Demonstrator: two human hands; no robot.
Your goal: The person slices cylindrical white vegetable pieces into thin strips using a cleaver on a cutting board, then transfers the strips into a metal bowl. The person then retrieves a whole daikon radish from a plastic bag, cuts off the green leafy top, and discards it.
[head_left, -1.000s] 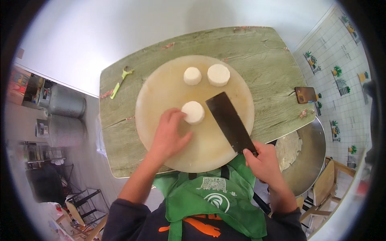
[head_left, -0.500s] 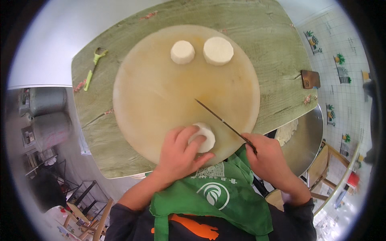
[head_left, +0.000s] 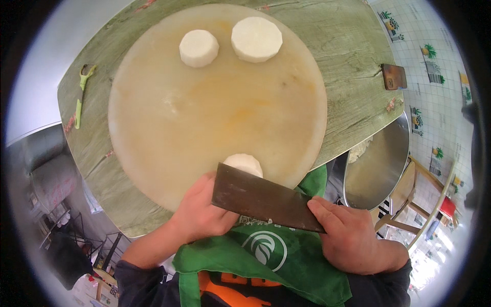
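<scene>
Fingers of the right hand (head_left: 353, 235) are being kept around a cleaver (head_left: 266, 199), turned broadside from edge-on; a white vegetable round (head_left: 244, 162) by the near edge of the chopping board (head_left: 215, 117) is being partly masked, no cut being shown; the left hand (head_left: 202, 212) is being half-hidden, its grip untellable.
</scene>
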